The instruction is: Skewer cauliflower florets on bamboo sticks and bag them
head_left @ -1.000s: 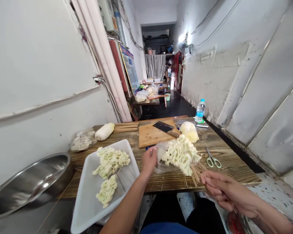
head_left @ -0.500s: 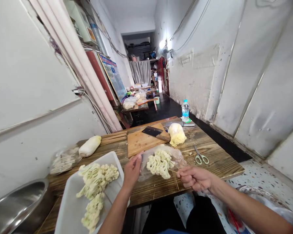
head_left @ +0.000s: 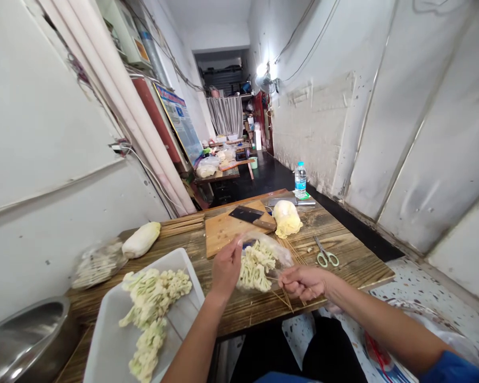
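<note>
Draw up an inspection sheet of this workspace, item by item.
Surface: wooden table, a small scrap near the scissors.
Job's things: cauliflower on a skewer, against a clear plastic bag, whether fully inside cannot be told; more cauliflower pieces in the white tray; loose sticks on the table.
Clutter: cleaver on the cutting board, pale yellow cabbage beside it, water bottle at the far edge, metal bowl at left.
Left grip: pinching the bag.
Right grip: closed on the skewer's end.
Cables: white cable on the left wall; wires on the right wall.
Surroundings: grey curtain at the back, lit lamp on the right wall.
</note>
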The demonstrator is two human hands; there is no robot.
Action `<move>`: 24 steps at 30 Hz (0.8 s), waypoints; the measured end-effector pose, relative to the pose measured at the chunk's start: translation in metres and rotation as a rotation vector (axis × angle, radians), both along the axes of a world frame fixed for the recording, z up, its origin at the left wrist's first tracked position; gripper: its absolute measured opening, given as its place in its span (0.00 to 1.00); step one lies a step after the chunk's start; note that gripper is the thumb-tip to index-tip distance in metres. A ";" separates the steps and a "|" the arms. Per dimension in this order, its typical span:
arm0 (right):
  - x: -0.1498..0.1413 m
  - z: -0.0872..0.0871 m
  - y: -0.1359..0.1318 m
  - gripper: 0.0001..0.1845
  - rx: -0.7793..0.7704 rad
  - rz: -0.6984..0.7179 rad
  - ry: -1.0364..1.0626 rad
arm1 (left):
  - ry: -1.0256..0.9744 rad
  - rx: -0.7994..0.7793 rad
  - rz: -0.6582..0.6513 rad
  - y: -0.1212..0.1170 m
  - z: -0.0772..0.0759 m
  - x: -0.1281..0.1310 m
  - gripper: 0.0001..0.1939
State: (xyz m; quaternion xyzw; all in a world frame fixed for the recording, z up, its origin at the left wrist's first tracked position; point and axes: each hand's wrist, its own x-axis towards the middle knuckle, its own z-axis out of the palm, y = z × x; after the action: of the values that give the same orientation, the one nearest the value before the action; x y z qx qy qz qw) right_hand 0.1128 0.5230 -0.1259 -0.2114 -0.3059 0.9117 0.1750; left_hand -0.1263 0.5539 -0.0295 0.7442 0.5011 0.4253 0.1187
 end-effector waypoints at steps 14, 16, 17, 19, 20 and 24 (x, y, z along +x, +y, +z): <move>-0.074 0.019 -0.006 0.06 0.448 -0.295 -0.615 | -0.275 -0.313 0.103 -0.024 -0.001 -0.004 0.28; -0.081 0.013 -0.009 0.06 0.579 -0.417 -0.767 | -0.433 -0.360 0.123 -0.021 0.002 -0.005 0.31; -0.082 0.011 -0.010 0.08 0.653 -0.483 -0.835 | -0.514 -0.394 0.115 -0.020 0.003 -0.006 0.32; -0.084 0.012 -0.012 0.11 0.778 -0.580 -0.931 | -0.592 -0.465 0.102 -0.020 0.001 -0.009 0.35; -0.085 0.014 -0.012 0.12 0.829 -0.604 -0.970 | -0.563 -0.476 0.110 -0.022 -0.001 -0.011 0.35; -0.087 0.024 -0.010 0.16 1.000 -0.620 -1.176 | -0.132 -0.314 0.220 -0.033 -0.024 -0.027 0.31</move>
State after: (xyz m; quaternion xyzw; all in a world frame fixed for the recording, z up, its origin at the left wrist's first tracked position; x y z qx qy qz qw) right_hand 0.0255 0.5131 -0.1021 -0.6252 -0.6445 0.3194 0.3029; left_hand -0.1532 0.5211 -0.0539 0.6278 0.6308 0.4001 0.2186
